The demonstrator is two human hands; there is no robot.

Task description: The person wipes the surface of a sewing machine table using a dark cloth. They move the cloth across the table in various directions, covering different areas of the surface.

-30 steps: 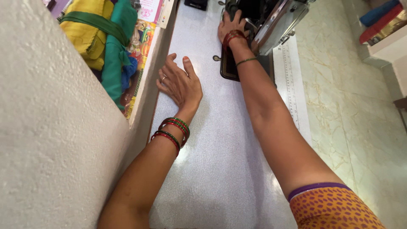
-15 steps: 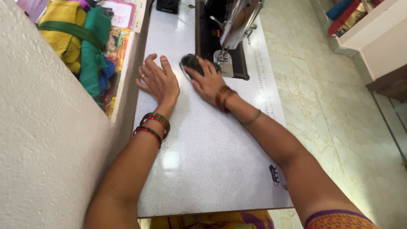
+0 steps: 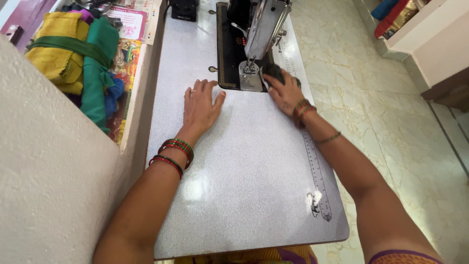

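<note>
Right hand [image 3: 285,93]: I am pressing it palm down over a small dark cloth [image 3: 274,72], fingers curled on top of it and gripping it against the table.
Dark cloth: it is lying on the grey tabletop [image 3: 244,166] just right of the metal needle plate [image 3: 250,82], touching the front edge of the sewing machine's black base [image 3: 227,49]; my fingers are covering most of it.
Right wrist: I am wearing red and green bangles [image 3: 302,110] here and a thin band further up the forearm.
Left hand [image 3: 200,105]: I am resting it flat and empty on the tabletop, fingers spread and pointing away from me, grasping nothing. A ring is showing on one finger.
Left wrist: I am wearing two stacks of red and green bracelets [image 3: 172,154].
Sewing machine [image 3: 261,29]: it is standing at the far end of the table, its silver arm tilting over the needle plate, between and beyond my two hands.
Printed ruler [image 3: 312,161]: it is running along the right edge of the tabletop, under my right forearm.
Folded fabrics [image 3: 80,58]: yellow and green pieces are lying stacked on a ledge to the left of the table, well apart from both hands.
Floor [image 3: 391,127]: pale marbled tiles are showing to the right of the table.
</note>
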